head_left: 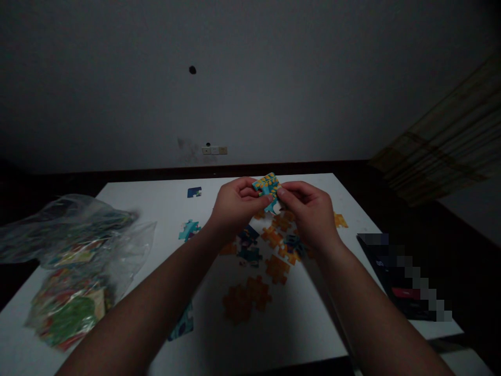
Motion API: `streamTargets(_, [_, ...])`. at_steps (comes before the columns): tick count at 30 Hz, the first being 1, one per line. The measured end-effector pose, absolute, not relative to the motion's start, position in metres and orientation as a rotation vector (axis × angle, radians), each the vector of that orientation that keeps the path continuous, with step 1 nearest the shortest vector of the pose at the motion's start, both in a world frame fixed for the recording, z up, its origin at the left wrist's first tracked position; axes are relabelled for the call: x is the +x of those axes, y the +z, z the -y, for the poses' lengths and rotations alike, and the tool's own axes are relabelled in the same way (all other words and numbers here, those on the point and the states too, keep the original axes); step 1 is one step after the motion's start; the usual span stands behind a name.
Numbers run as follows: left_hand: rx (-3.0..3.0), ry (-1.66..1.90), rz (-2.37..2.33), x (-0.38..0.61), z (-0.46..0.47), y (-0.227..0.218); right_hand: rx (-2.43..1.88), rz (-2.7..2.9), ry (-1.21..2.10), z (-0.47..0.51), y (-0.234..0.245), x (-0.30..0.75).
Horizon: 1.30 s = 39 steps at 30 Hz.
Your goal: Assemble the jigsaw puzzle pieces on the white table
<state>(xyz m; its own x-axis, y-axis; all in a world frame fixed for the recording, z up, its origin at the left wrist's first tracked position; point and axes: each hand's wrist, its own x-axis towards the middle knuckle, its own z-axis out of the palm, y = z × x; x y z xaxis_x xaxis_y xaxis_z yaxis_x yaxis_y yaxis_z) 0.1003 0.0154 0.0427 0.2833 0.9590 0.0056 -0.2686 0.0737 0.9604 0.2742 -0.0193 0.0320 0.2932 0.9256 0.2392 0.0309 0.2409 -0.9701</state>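
Note:
Above the far middle of the white table, both of my hands hold teal puzzle pieces with yellow leaf shapes. My left hand pinches them from the left, thumb across the front. From the right, my right hand grips the edge between thumb and fingers. Whether they are fully joined I cannot tell. Below my hands lie several loose orange puzzle pieces, with dark blue puzzle pieces among them. Nearer to me is another orange cluster.
Clear plastic bags with colourful pieces lie at the left. A teal piece and a dark blue corner piece lie left of my hands. One teal piece is partly behind my left forearm. A dark, partly pixelated item rests at the right edge.

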Motion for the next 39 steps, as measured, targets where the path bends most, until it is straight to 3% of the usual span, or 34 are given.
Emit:
streamTargets(9, [1.198,1.171,-0.840,0.098,-0.019,0.041,-1.153,1.196,0.737,0.020,0.028,0.280])
streamTargets(17, [1.279,1.229,-0.763,0.099,-0.019,0.040,-1.078,1.359,0.436,0.021,0.027,0.283])
streamTargets(29, [1.102,1.143,-0.848,0.097,-0.015,0.050,-1.071,1.083,0.931,0.017,0.025,0.284])
streamTargets(39, [0.985,1.142,-0.856,0.096,-0.018,0.050,-1.131,0.945,0.999,0.010,0.028,0.293])
